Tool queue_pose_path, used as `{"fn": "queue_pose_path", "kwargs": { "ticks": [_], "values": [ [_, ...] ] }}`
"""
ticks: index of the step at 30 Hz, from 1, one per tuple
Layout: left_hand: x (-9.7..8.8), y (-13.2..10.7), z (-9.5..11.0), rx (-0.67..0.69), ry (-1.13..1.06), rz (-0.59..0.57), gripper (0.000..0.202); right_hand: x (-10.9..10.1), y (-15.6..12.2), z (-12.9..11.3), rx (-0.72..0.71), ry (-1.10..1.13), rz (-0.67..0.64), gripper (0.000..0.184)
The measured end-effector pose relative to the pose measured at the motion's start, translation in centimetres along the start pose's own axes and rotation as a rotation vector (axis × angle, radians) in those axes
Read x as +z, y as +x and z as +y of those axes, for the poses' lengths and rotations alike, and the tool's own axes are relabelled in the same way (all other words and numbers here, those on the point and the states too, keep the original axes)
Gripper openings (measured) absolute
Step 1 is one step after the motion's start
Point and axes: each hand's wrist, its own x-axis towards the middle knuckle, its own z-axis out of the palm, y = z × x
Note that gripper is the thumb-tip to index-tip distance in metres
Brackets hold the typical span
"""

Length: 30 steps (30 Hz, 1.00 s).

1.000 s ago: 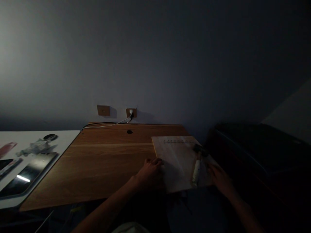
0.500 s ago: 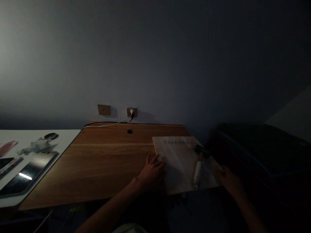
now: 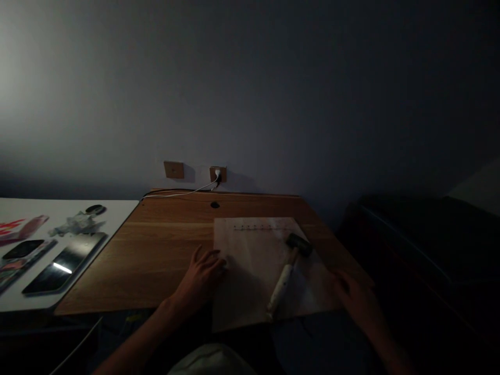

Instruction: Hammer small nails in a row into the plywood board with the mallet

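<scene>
A thin pale wooden board (image 3: 248,281) lies on the desk, its near edge sticking out past the desk's front. Along its far side runs a row of several small dark marks or nails (image 3: 254,227), too dim to tell which. A hammer (image 3: 282,286) rests on the board's right half, dark head away from me and whitish handle towards me. My left hand (image 3: 205,273) holds the board's left edge, one finger raised. At the right edge, my right hand (image 3: 353,294) grips the board, its fingers partly lost in shadow.
The brown wooden desk (image 3: 156,255) stands against the wall, below a socket (image 3: 217,174) with plugged-in cables. To the left, a white table (image 3: 117,211) bears a dark tablet (image 3: 66,263), a phone (image 3: 23,249), crumpled plastic (image 3: 80,224) and a round dark item (image 3: 96,209).
The board has shifted left across the desk and turned slightly, with both hands moving along at its edges. The hammer has travelled with it and now lies more slanted. The view has shifted slightly.
</scene>
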Motion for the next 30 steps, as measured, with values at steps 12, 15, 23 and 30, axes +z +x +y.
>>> {"fn": "queue_pose_path", "kwargs": {
  "ticks": [12, 15, 23, 30],
  "values": [
    [-6.6, -11.2, -6.1, -0.228, 0.135, 0.046, 0.022, 2.5, -5.4, -10.0, -0.305, 0.084, -0.013, 0.036],
    [-6.9, -10.7, -6.5, -0.245, 0.140, 0.070, 0.026, 3.0, -4.3, -12.0, -0.400, 0.121, 0.041, 0.038],
    [-5.5, -2.8, -10.2, -0.256, 0.078, 0.073, 0.033, 4.6, -0.1, -18.3, -0.676, 0.321, -0.153, 0.059],
    [-4.3, 0.5, -12.0, -0.263, 0.039, -0.023, 0.035, 5.5, 0.0, -17.8, -0.620, 0.305, -0.135, 0.061]
  ]
}}
